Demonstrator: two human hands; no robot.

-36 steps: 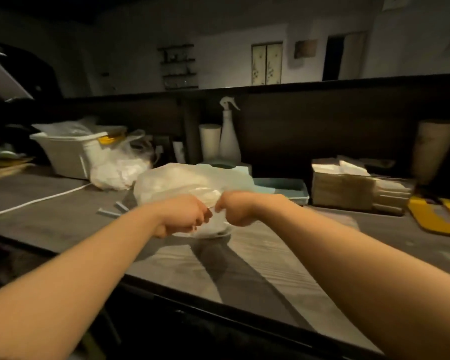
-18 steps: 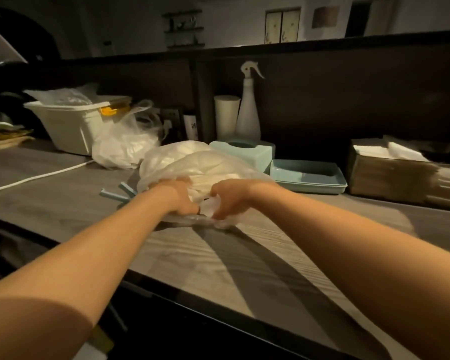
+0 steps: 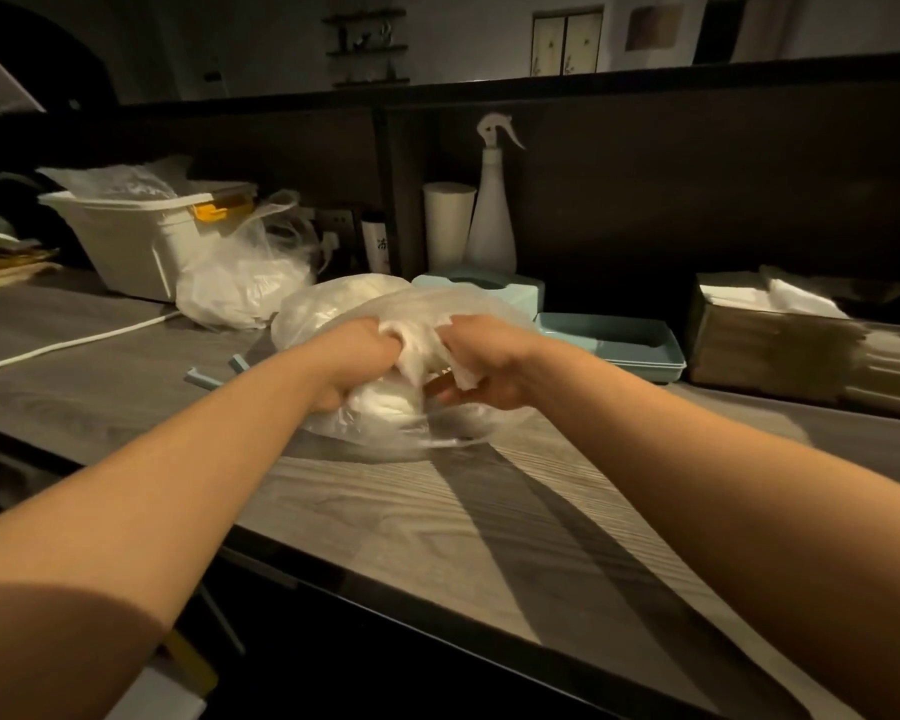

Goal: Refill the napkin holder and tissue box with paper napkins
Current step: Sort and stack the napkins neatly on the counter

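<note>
A clear plastic bag of white paper napkins (image 3: 333,314) lies on the grey wooden counter (image 3: 437,511). My left hand (image 3: 354,363) grips the bag's near side with curled fingers. My right hand (image 3: 481,363) grips the plastic beside it, a white fold of napkin showing between its fingers. Just behind the bag stands a pale teal tissue box (image 3: 510,293). A teal tray (image 3: 619,345) sits to its right. Further right a brown napkin holder (image 3: 770,340) has white napkins sticking out of the top.
A white bin with a yellow latch (image 3: 141,236) and another plastic bag (image 3: 245,283) stand at the back left. A white spray bottle (image 3: 492,210) and a white cup (image 3: 448,223) stand against the dark back wall. A white cord (image 3: 68,345) crosses the counter's left side.
My hands have shifted from the bag's knot onto its near side and are pulling the plastic apart. The camera has moved closer and lower.
</note>
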